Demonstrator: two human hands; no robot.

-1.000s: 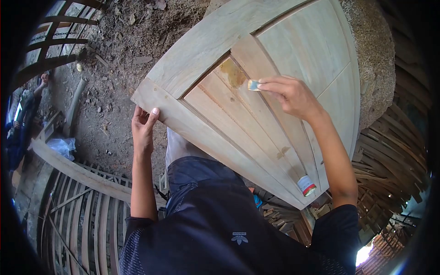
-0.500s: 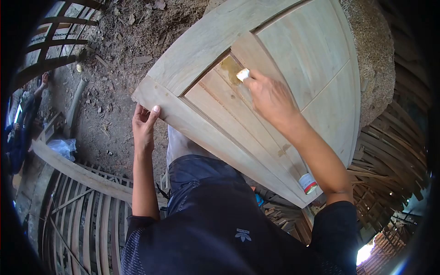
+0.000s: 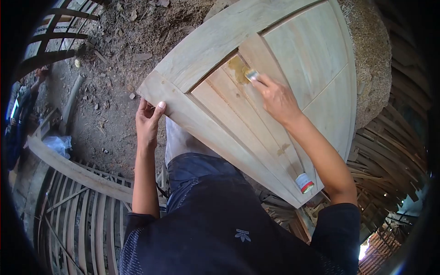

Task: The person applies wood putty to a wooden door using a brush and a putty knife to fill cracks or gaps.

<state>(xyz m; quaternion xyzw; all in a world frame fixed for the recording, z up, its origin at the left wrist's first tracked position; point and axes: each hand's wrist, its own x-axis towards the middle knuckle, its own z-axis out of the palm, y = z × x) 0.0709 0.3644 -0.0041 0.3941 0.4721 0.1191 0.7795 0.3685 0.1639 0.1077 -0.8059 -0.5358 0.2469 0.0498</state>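
My right hand point(image 3: 278, 98) grips a small flat putty knife point(image 3: 253, 75), its pale end smeared yellow. The tool's tip touches or sits just over a yellow-brown putty patch point(image 3: 237, 65) at the upper end of a recessed slat. Pinched between thumb and fingers of my left hand point(image 3: 148, 123) is the left corner of a large curved wooden panel point(image 3: 183, 96). The panel leans across my lap at a tilt. A small white-and-red can point(image 3: 304, 182) sits near its lower corner, below my right forearm. My left fingertips are partly hidden behind the panel.
Soil with wood chips point(image 3: 114, 68) covers the ground. Curved wooden slats point(image 3: 87, 220) lie at lower left, and stacked timber point(image 3: 385, 156) stands at right. Another person's arm point(image 3: 36, 85) shows at far left beside a clear plastic bag point(image 3: 57, 144).
My right hand has shifted slightly right and down with the putty knife. The yellow patch shows more fully. The view and panel have shifted a little; my left hand keeps its hold.
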